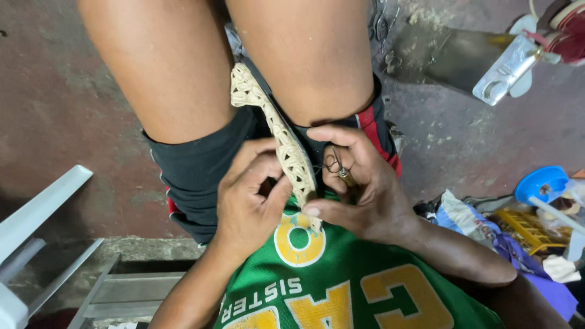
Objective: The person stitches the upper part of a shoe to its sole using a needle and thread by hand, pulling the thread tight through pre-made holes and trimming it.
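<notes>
A cream woven sandal (268, 116) is clamped on edge between my bare thighs, its sole toward me. My left hand (250, 195) pinches the near end of the sandal between thumb and fingers. My right hand (356, 186) presses its thumb against the same edge and holds a small metal tool with a brass ferrule and wire loop (340, 167). I am seated in black shorts (198, 173) and a green jersey (341, 286).
The concrete floor (61, 103) is stained. At upper right lie a clear plastic container (506, 70) and scissors (381, 24). A blue lid (539, 183), a yellow crate (527, 228) and bags are heaped at right. White plastic furniture (36, 210) stands at lower left.
</notes>
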